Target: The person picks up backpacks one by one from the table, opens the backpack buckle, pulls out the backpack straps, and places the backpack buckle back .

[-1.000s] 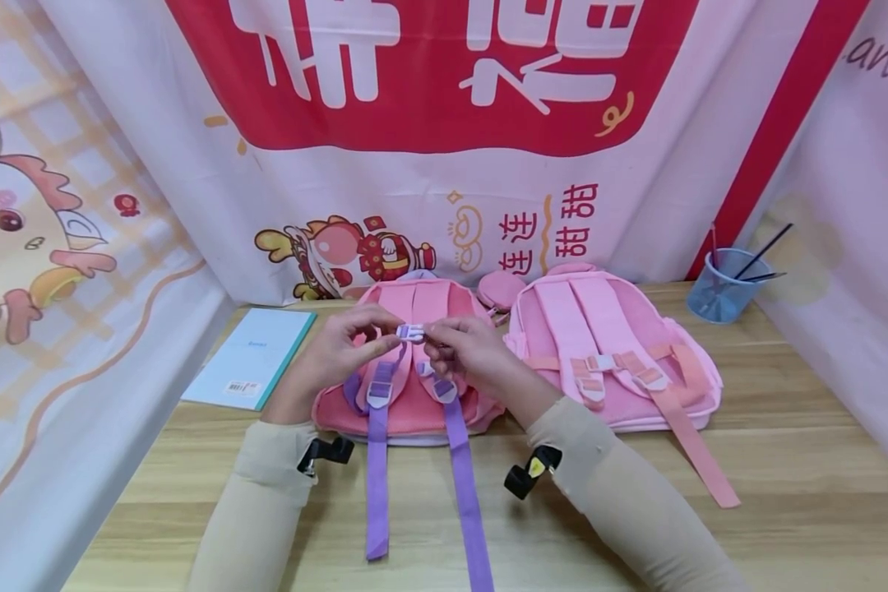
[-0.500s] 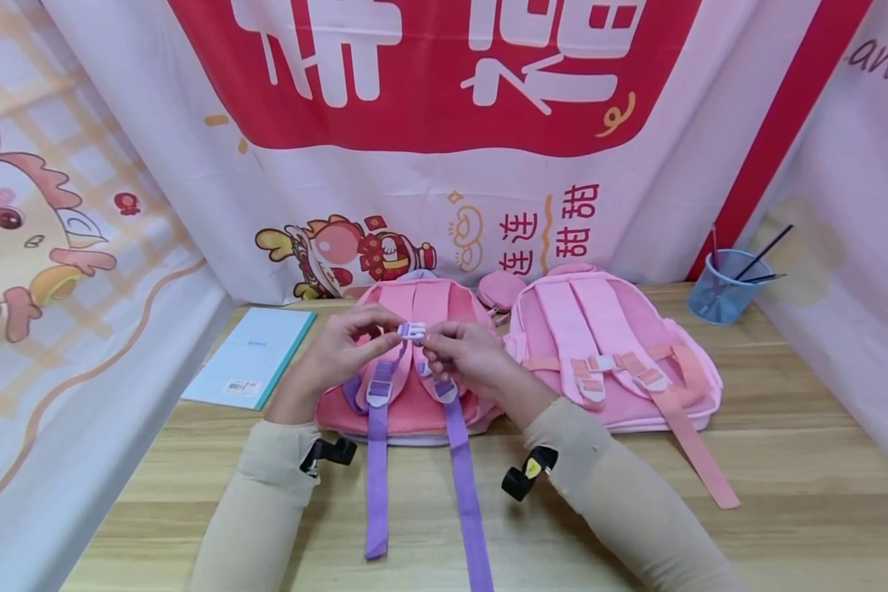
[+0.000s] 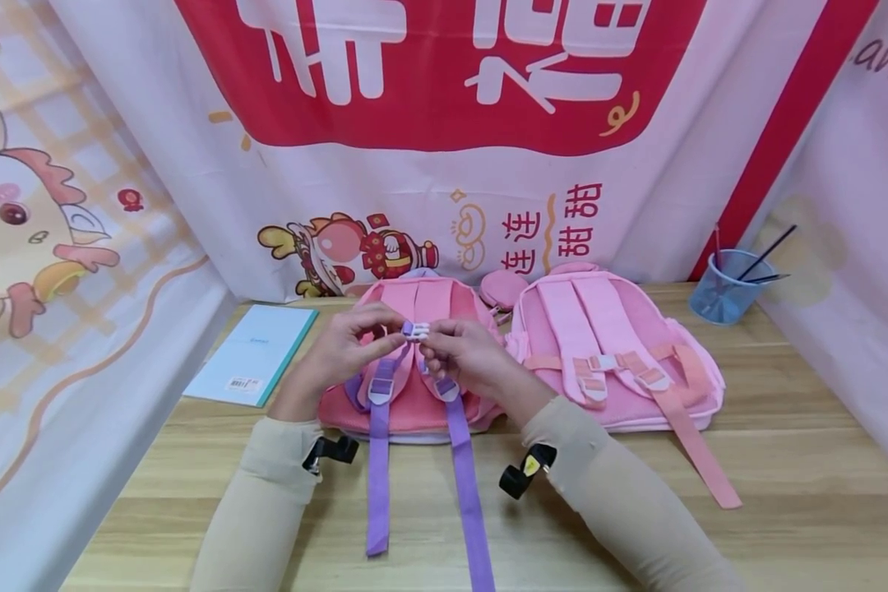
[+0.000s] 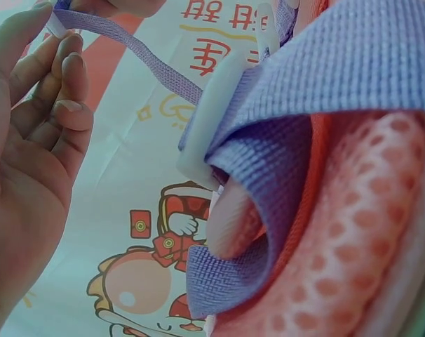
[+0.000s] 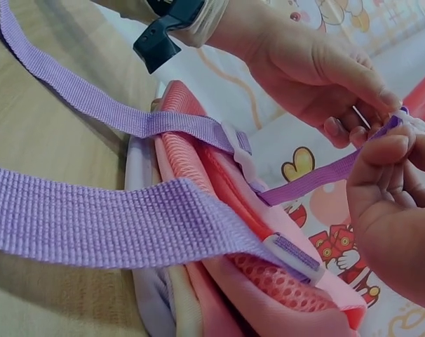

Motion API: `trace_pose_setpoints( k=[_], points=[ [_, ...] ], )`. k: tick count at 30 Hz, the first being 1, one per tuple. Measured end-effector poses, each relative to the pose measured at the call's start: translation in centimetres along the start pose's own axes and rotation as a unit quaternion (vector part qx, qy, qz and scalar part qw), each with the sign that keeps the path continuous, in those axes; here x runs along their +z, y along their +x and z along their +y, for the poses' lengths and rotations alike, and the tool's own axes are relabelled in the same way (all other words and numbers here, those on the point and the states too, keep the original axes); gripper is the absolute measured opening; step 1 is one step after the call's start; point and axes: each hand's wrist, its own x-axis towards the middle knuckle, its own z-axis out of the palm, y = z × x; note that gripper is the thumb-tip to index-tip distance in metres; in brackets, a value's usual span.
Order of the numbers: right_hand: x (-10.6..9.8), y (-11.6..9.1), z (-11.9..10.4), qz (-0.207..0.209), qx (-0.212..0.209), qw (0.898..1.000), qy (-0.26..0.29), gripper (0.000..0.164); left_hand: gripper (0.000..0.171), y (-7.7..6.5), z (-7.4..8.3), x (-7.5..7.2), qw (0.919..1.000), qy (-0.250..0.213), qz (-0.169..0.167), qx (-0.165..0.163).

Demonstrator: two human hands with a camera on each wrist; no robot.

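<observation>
Above the left pink backpack (image 3: 348, 415), a small white plastic buckle (image 3: 418, 331) is held between both hands. My left hand (image 3: 349, 344) pinches its left end, where a purple strap (image 4: 139, 53) is threaded. My right hand (image 3: 468, 352) pinches its right end between thumb and forefinger, the other fingers curled beneath. Whether the buckle's halves are joined cannot be told, as fingertips cover part of it. Two long purple webbing tails (image 3: 379, 493) hang from white strap adjusters (image 3: 381, 391) over the table's front. In the right wrist view, both hands meet at the buckle (image 5: 412, 123).
A second, lighter pink backpack (image 3: 636, 329) lies to the right with its peach chest strap buckled (image 3: 603, 363). A round pink pouch (image 3: 502, 289) sits between the bags. A light blue notebook (image 3: 255, 353) lies left; a blue pen cup (image 3: 728, 292) stands back right.
The buckle and both hands have shifted very slightly right in the head view, which itself has moved a little. Both hands keep their grip on the buckle.
</observation>
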Motion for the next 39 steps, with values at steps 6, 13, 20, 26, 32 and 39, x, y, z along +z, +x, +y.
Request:
trace_pose_setpoints(
  k=[6,13,20,26,32,39],
  points=[
    [-0.24,-0.02,0.21,-0.016,-0.007,1.000,-0.003,0.017,0.021,0.02,-0.15,0.14,0.9998,-0.013,-0.006,0.011],
    [-0.09,0.01,0.24,-0.015,-0.014,1.000,-0.023,0.016,0.023,0.11,-0.35,0.26,0.9994,-0.017,-0.005,0.031],
    [0.01,0.29,0.58,-0.003,0.022,0.998,0.054,0.019,0.025,0.12,-0.38,0.46,0.9989,-0.020,0.007,0.042],
    [-0.08,0.18,0.54,0.007,0.016,0.998,0.052,0.015,0.024,0.07,-0.36,0.54,0.9993,-0.009,0.006,0.035],
    [-0.36,0.04,0.49,0.007,0.005,0.999,0.033,0.012,0.024,0.02,-0.18,0.58,0.9997,-0.002,0.001,0.023],
    [-0.78,0.03,0.58,0.001,-0.001,0.999,0.038,0.016,0.024,0.02,-0.17,0.65,0.9998,0.000,0.001,0.019]
  ],
)
